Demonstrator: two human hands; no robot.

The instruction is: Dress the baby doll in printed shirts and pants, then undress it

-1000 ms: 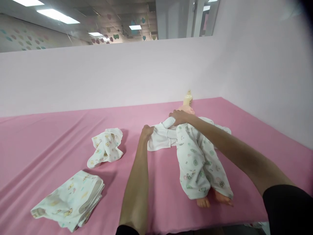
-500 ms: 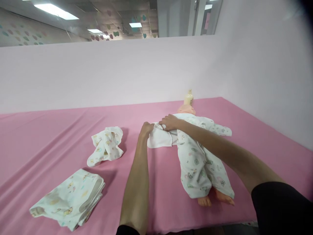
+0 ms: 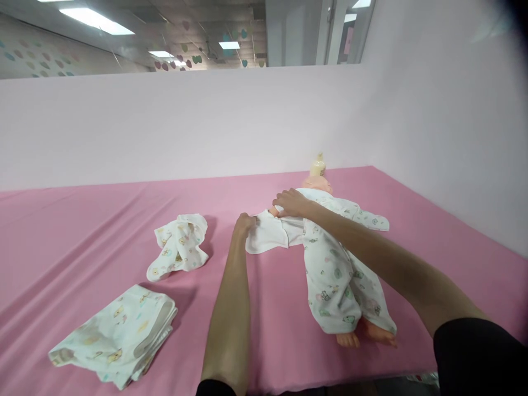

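A baby doll (image 3: 317,184) lies on its back, dressed in a white printed bodysuit (image 3: 332,275) with both feet bare. One side of the bodysuit is spread open to the left, its plain white inside (image 3: 268,234) facing up. My left hand (image 3: 244,225) pinches the outer edge of this opened part. Over the doll's chest side, my right hand (image 3: 291,202) is closed around the doll's arm, and the small doll hand (image 3: 273,210) pokes out beyond my fingers. The doll's other arm is inside the printed sleeve (image 3: 373,219) on the right.
A crumpled printed baby garment (image 3: 181,245) and a folded printed cloth (image 3: 119,333) lie on the left of the pink sheet (image 3: 103,236). Behind the doll's head stands a pale yellow pump bottle (image 3: 318,165). A white wall (image 3: 185,126) closes off the back and the right side.
My right hand has shifted slightly up and right, and the doll's hand now shows. The white flap lies flatter, with my left hand still at its edge, slightly lower and further left.
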